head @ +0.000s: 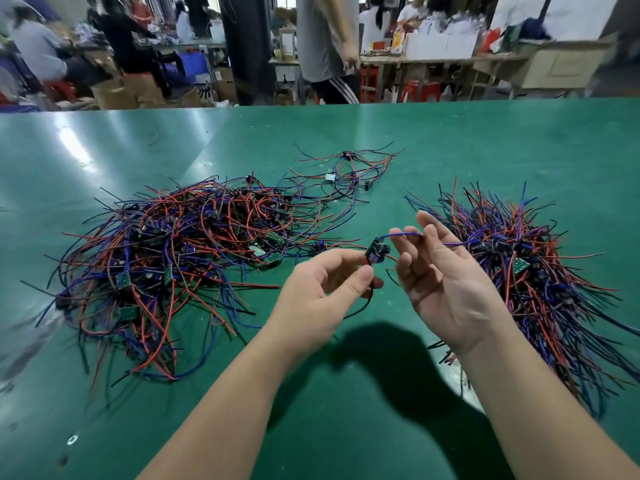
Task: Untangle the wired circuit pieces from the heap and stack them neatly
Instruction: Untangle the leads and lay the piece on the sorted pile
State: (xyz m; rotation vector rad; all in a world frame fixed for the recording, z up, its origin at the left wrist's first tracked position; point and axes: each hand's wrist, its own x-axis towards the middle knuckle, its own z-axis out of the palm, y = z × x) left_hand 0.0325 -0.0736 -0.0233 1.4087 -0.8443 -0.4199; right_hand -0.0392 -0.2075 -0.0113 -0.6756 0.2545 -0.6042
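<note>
as seen from the head view, a green table [104, 150] carries three groups of wired circuit pieces. a large tangled heap [180, 258] of red, blue and black leads with small green boards lies on the left half of the table, spreading toward its near-left area. a stack [530, 271] with leads fanned more evenly lies toward the right edge. a small cluster [346, 171] of a few pieces lies toward the far edge, near the middle, apart from both. between heap and stack, raised above the table, the left hand [322, 289] pinches one circuit piece [377, 252] between thumb and forefinger, the other fingers loosely curled. a black wire [363, 306] hangs down from this pinch in a loop. a blue wire [405, 234] arches from the piece to the right hand [446, 289] and passes behind its fingers toward the stack. the right hand is held palm-up with fingers loosely spread, curled round nothing. both forearms are bare. beyond the far edge a person [325, 46] stands, with seated workers and cluttered benches behind, all blurred.
</note>
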